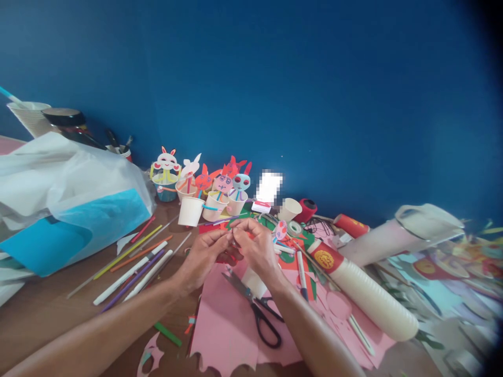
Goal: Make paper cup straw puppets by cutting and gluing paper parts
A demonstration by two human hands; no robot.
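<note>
My left hand (208, 254) and my right hand (255, 243) meet above the pink paper, fingertips pinched together. Whatever they hold between them is too small to make out. Just below lie scissors (268, 325) with black handles, their blades partly open on the pink paper (226, 324). Partly behind my right hand is a white paper cup (254, 283). A small pink paper face (280, 230) shows beside my right hand. Beyond my hands, a white cup (191, 211) stands upside down near several cups with paper animal figures (223, 183).
Markers and coloured sticks (137, 277) lie at left, beside a plastic bag (74, 173). At right are a long stack of paper cups (369, 293), a translucent jug (393, 235) and a marker (302, 275). A blue wall (275, 78) rises behind the table.
</note>
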